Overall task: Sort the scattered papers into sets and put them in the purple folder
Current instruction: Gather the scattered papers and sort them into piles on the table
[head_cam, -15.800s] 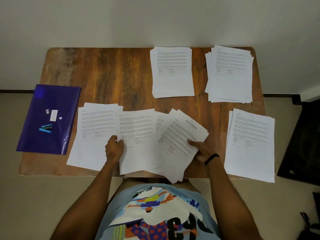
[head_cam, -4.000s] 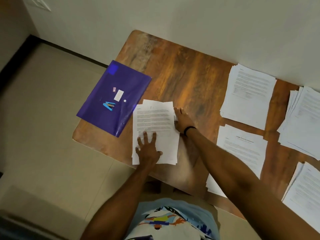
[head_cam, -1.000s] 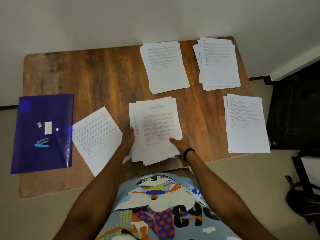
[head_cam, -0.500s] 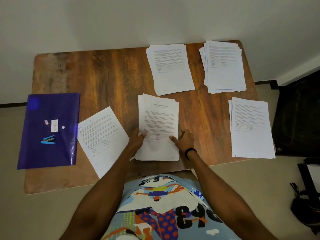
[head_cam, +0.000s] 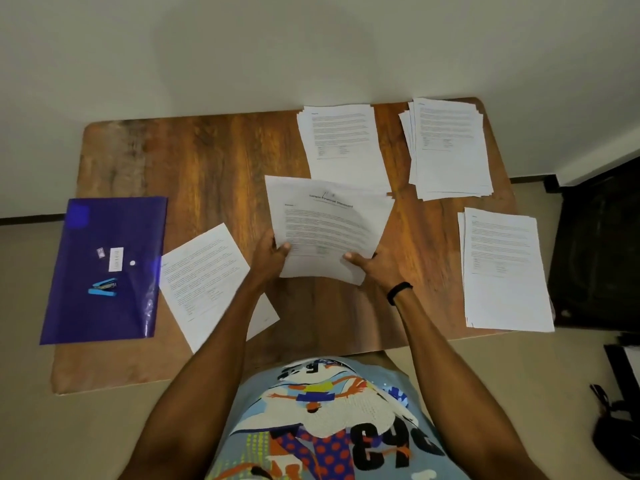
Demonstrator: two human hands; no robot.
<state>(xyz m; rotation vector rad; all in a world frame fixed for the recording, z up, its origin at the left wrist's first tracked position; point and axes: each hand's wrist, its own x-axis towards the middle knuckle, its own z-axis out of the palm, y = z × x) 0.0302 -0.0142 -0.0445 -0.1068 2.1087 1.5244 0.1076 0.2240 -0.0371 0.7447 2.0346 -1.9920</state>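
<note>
- While my left hand (head_cam: 273, 251) and right hand (head_cam: 375, 263) pinch its near corners, the white paper stack (head_cam: 329, 226) is over the brown wooden table (head_cam: 207, 161).
- One flat sheet (head_cam: 204, 278) lies to the left, by the shiny purple folder (head_cam: 107, 271) at the table's left edge.
- A far pile (head_cam: 343, 143) lies behind.
- A moment ago my stack lay flat and neat. Now it is lifted and spread.

wall (head_cam: 242, 46): plain white | floor (head_cam: 69, 438): beige tiles | table (head_cam: 207, 161): brown wood, against wall | dark furniture (head_cam: 595, 254): right
</note>
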